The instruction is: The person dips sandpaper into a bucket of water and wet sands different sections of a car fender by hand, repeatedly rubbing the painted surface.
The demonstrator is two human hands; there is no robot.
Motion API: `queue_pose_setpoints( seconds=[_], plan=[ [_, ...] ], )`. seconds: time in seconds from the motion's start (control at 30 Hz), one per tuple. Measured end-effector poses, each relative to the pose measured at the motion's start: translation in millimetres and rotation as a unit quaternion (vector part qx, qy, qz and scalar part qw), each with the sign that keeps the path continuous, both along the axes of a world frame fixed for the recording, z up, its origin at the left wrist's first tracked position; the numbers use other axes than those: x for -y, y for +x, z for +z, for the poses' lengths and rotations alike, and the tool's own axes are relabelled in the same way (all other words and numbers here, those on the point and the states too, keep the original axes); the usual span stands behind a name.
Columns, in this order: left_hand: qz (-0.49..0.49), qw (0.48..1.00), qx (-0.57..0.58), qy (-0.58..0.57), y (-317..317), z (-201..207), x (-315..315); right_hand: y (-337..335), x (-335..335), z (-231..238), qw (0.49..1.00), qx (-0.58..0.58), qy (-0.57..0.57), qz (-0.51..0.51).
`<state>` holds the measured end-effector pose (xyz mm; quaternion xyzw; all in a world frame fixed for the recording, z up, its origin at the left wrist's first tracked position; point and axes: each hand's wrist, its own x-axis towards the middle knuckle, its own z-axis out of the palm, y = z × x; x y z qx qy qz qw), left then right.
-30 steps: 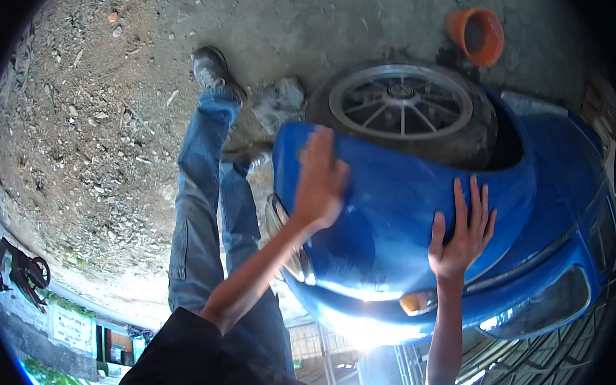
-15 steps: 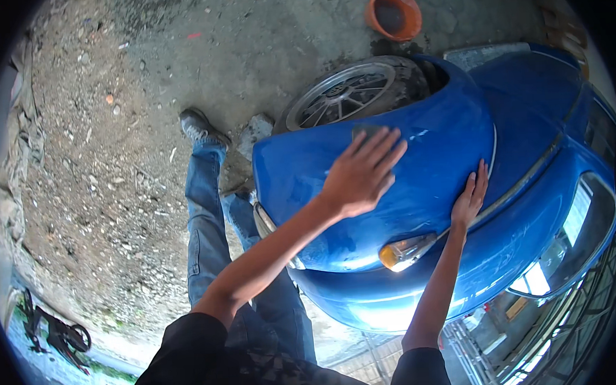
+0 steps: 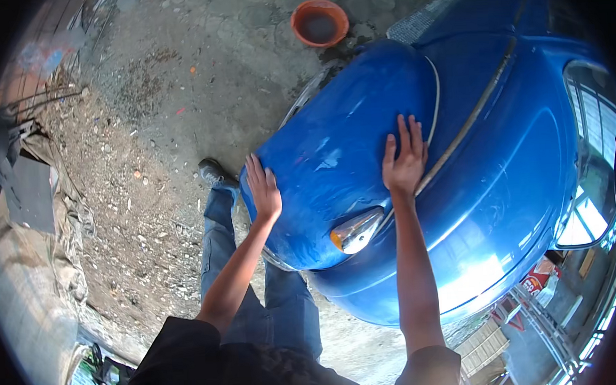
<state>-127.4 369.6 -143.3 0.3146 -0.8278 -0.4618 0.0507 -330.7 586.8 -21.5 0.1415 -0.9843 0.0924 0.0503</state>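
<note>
A blue car's rounded front fender [image 3: 347,135] fills the middle of the view, wet-looking, with pale scuffs on top. My left hand [image 3: 263,188] lies on the fender's left edge, fingers stretched and thumb apart. Anything beneath its palm would be hidden. Farther right, my right hand [image 3: 404,156] rests flat with spread fingers, close to the seam between fender and hood. It holds nothing that I can see. Between the hands and nearer to me sits a chrome turn-signal lamp [image 3: 357,232] with an orange lens.
An orange tub [image 3: 320,23] of dark liquid stands on the concrete beyond the fender. The wheel [image 3: 310,95] shows only partly past its edge. Gravelly ground [image 3: 138,208] spreads left. The hood [image 3: 487,155] and windshield [image 3: 590,157] are to the right, with metal framing behind.
My left hand has gone from the fender's top to its left edge. My right hand stays near the seam. The view has shifted, so less of the wheel shows.
</note>
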Motion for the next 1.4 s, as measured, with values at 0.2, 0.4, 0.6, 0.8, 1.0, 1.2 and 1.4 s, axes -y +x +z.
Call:
queue_pose_setpoints(
  seconds=[0.2,0.4,0.6,0.8,1.0,1.2,1.4],
  plan=[
    [-0.248,0.952,0.001,-0.18,-142.6,89.5,-56.6,2.3,-2.6,-4.1,1.0,0.012,-0.005,-0.006],
    [-0.2,0.968,0.024,-0.152,-3.7,64.9,-55.1,-0.2,-7.6,6.3,0.999,0.011,-0.022,-0.032],
    [-0.238,0.956,0.03,-0.166,-233.1,88.2,-57.6,5.0,9.2,6.0,0.998,0.045,-0.041,-0.031],
    [-0.387,0.907,-0.008,-0.165,-146.8,94.6,-28.0,8.7,5.9,9.0,0.992,0.08,-0.063,-0.07],
    [-0.37,0.924,0.027,-0.094,-237.7,78.0,-38.6,5.0,1.5,16.6,0.991,0.095,-0.054,-0.075],
    [-0.315,0.943,-0.041,0.096,-277.5,56.0,-17.3,5.7,6.8,14.4,0.99,0.109,-0.052,-0.074],
    [-0.093,0.918,0.03,0.383,-275.6,33.4,9.0,4.7,8.0,10.5,0.989,0.107,-0.064,-0.078]
  ],
)
